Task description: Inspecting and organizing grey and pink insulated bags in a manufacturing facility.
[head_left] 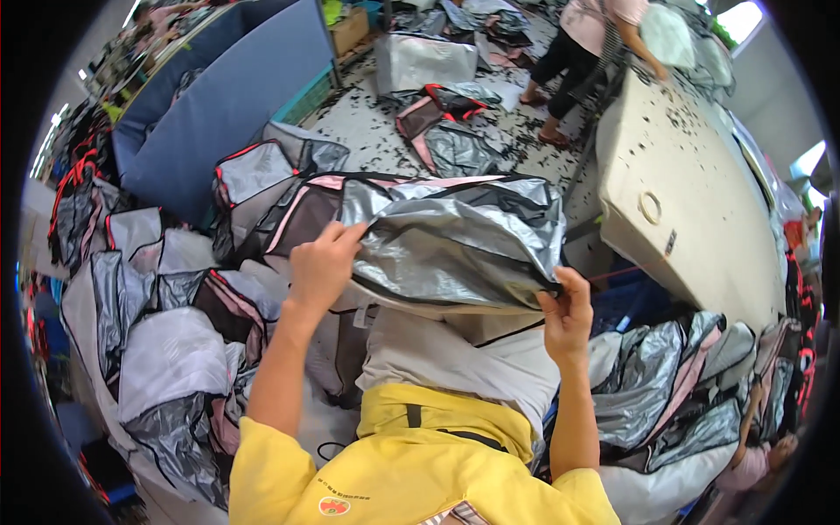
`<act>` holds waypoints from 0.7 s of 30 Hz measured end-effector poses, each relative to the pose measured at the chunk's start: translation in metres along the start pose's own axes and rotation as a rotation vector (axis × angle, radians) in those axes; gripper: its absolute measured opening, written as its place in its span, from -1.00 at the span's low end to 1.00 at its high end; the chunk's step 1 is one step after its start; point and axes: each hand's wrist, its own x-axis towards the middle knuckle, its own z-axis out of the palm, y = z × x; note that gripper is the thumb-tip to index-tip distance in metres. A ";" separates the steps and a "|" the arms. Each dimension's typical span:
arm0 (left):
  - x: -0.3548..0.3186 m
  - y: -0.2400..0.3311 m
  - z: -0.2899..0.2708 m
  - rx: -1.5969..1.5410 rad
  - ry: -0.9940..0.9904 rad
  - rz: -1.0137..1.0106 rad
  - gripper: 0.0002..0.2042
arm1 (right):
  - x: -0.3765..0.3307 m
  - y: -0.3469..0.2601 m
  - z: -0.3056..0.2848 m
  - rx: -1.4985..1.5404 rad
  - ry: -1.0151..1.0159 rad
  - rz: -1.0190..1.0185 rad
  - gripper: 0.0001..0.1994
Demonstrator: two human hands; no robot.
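A silver fabric bag with black-bound edges and a pink strip is stretched out across my lap. My left hand pinches its black-edged opening on the left side. At the right corner, my right hand grips the same black edging between thumb and fingers. The shiny silver side faces up, creased and sagging between the two hands. Under it, a pale cloth covers my lap. The bag's underside is hidden.
Silver, white and pink bags lie heaped at the left and right. A cream tabletop stands at the right, with a tape ring on it. A blue bin is at the far left. Dark scraps litter the floor; a person stands beyond.
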 end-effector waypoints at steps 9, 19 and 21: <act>-0.105 0.030 -0.002 0.047 -0.055 0.288 -0.77 | -0.100 0.028 -0.061 -0.724 -0.045 -0.219 -0.70; -0.112 0.073 -0.009 0.069 -0.130 0.353 -0.82 | -0.152 0.026 -0.068 -0.893 -0.081 -0.022 -0.77; -0.107 0.075 -0.011 0.073 -0.132 0.398 -0.82 | -0.135 0.006 -0.058 -0.898 -0.098 0.012 -0.58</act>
